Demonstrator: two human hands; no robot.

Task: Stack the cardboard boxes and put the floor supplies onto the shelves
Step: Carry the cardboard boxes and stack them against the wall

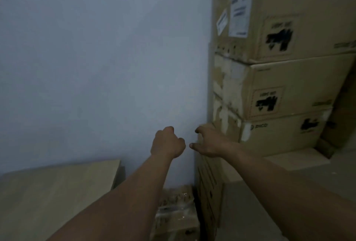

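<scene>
- While reaching forward beside the stack of cardboard boxes (289, 86), holding nothing: left hand (167, 142) curled into a fist, right hand (209, 142) with fingers apart and hooked, near the low box (209, 188) at the stack's foot.
- Could shake the stack if knocked or tugged at its torn lower corners.
- Might step on or crush the plastic-wrapped pack (177, 212) on the floor, wedged between low box and wall.
- Too dim and blurred to tell whether touching cardboard; easy to misjudge a grip.
</scene>
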